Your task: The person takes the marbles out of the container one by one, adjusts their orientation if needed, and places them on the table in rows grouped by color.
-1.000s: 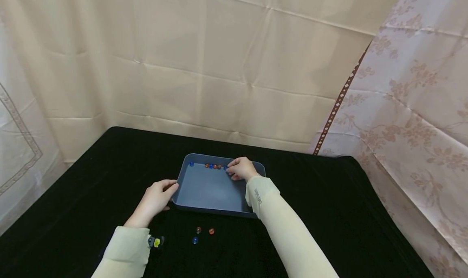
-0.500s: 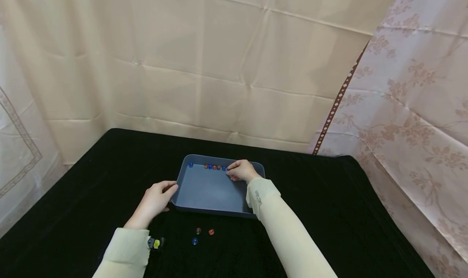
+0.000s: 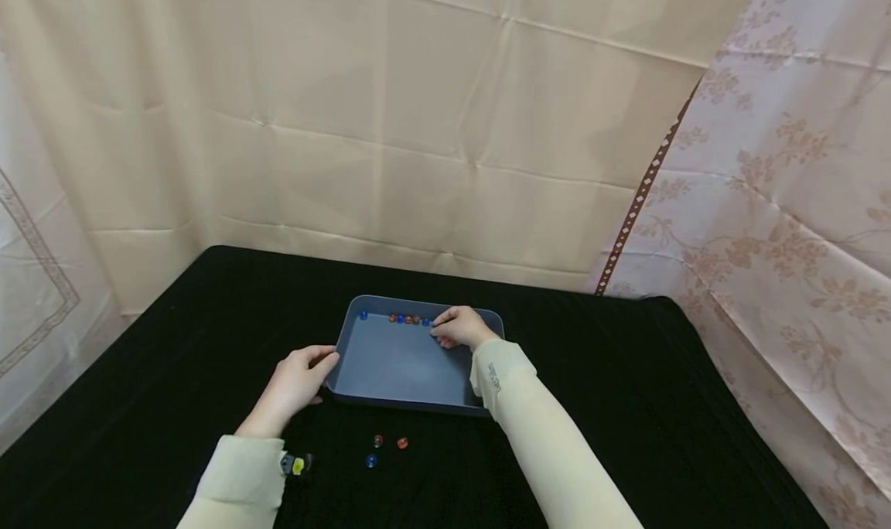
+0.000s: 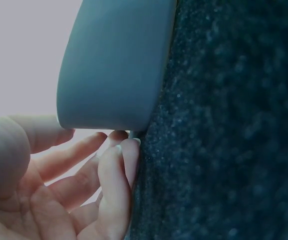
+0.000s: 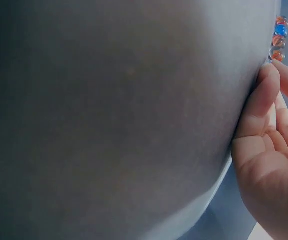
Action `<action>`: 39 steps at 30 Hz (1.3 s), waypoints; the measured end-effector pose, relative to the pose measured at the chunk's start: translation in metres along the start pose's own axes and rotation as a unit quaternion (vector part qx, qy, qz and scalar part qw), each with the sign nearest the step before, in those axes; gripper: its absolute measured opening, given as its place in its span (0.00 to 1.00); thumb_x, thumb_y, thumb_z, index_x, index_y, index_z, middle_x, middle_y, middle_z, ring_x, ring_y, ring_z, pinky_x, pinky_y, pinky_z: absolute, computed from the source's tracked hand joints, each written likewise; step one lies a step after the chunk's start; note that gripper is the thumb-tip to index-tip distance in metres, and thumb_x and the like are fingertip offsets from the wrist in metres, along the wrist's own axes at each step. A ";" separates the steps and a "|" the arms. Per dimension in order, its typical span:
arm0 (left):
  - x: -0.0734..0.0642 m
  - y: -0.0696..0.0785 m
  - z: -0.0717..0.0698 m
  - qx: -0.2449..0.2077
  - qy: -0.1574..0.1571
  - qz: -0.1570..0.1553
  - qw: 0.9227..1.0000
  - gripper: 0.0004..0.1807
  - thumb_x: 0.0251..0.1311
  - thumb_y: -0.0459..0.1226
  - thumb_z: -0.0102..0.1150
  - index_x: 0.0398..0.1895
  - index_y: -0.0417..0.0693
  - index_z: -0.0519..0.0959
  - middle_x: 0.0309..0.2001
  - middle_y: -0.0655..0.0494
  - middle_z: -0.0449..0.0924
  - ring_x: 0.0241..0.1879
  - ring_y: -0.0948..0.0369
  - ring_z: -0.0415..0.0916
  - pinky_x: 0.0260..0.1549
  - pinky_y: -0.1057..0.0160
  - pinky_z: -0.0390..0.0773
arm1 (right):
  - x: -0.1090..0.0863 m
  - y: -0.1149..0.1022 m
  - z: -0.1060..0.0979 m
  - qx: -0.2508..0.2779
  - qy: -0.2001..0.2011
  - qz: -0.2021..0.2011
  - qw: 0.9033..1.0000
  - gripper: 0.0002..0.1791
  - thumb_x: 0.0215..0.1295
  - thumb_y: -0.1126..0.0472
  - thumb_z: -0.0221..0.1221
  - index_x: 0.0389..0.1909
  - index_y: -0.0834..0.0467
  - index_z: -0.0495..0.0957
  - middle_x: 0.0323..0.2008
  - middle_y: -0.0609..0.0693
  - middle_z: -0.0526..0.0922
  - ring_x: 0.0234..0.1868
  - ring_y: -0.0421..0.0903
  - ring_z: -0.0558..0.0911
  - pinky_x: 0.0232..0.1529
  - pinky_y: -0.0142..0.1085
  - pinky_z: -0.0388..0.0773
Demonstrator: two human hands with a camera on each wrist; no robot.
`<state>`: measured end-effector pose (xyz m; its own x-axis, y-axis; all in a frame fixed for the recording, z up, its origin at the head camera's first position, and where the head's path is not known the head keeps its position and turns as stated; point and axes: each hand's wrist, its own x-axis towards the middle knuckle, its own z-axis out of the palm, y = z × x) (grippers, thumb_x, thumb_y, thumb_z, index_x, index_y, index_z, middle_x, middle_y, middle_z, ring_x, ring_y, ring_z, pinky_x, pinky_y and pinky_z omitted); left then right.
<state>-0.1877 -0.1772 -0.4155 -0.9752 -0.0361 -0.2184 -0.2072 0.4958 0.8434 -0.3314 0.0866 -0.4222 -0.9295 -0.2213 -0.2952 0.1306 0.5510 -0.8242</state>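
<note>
Marbles [image 3: 408,319] look light, hard and slippery, best pinched across the middle; right hand [image 3: 462,327] seemingly pinches one, mostly hidden, while left hand [image 3: 292,380], loosely relaxed, touches tray [image 3: 400,366].

Blue-grey on the tray [image 3: 404,368], and the row of marbles [image 3: 408,319] mixes orange-brown with blue, plus a deep-blue corner marble [image 3: 363,315]! On the black worktop [image 3: 626,405] we've got a blue marble [image 3: 371,461], an orange marble [image 3: 402,442] and a reddish, see-through marble [image 3: 378,441], while the sleeves [image 3: 564,452] come in pale yellow-green with a dark print [image 3: 494,377], and there's bright yellow on the dark wrist gadget [image 3: 295,464]! Behind, it's a plain cream curtain [image 3: 348,88], pale pink cloth [image 3: 821,204] with brownish flowers, a brown strip of white diamonds [image 3: 640,196], and white cloth [image 3: 28,158] banded in grey-brown
</note>
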 end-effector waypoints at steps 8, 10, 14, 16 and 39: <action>0.000 0.001 -0.001 0.000 -0.003 0.002 1.000 0.25 0.76 0.44 0.44 0.67 0.35 0.68 0.54 0.38 0.78 0.45 0.54 0.80 0.37 0.57 0.86 | -0.003 -0.001 -0.004 -0.001 -0.024 0.002 1.000 0.09 0.66 0.66 0.62 0.44 0.65 0.82 0.26 0.49 0.81 0.22 0.38 0.77 0.26 0.26 0.79; 0.000 0.001 -0.001 0.000 -0.003 0.003 1.000 0.25 0.76 0.44 0.44 0.67 0.35 0.68 0.54 0.38 0.79 0.45 0.53 0.80 0.37 0.57 0.86 | -0.002 -0.001 -0.004 -0.002 -0.026 0.002 1.000 0.09 0.67 0.66 0.61 0.44 0.65 0.82 0.26 0.49 0.81 0.22 0.39 0.77 0.26 0.26 0.79; 0.000 0.001 -0.001 0.000 -0.004 0.004 1.000 0.26 0.76 0.44 0.44 0.67 0.35 0.68 0.54 0.37 0.78 0.45 0.54 0.80 0.37 0.58 0.86 | 0.001 0.000 -0.004 -0.005 -0.026 0.000 1.000 0.08 0.67 0.67 0.61 0.44 0.65 0.82 0.25 0.50 0.81 0.21 0.39 0.77 0.25 0.26 0.79; 0.000 0.000 -0.002 0.001 -0.004 0.004 1.000 0.25 0.75 0.44 0.44 0.66 0.35 0.69 0.55 0.37 0.78 0.44 0.54 0.80 0.36 0.58 0.86 | 0.002 0.001 -0.003 -0.007 -0.025 -0.002 1.000 0.08 0.66 0.67 0.60 0.44 0.65 0.82 0.25 0.50 0.81 0.21 0.39 0.77 0.25 0.27 0.79; 0.001 -0.002 -0.002 -0.001 -0.004 0.003 1.000 0.25 0.76 0.44 0.44 0.66 0.35 0.69 0.55 0.37 0.78 0.46 0.53 0.80 0.38 0.56 0.86 | 0.002 0.002 -0.003 0.009 -0.034 -0.001 0.999 0.09 0.68 0.67 0.60 0.45 0.66 0.83 0.23 0.49 0.79 0.20 0.38 0.77 0.24 0.25 0.78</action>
<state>-0.1881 -0.1800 -0.4159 -0.9759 -0.0253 -0.2168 -0.2007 0.4946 0.8456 -0.3339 0.0904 -0.4230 -0.9040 -0.2780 -0.3249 0.1346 0.5362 -0.8333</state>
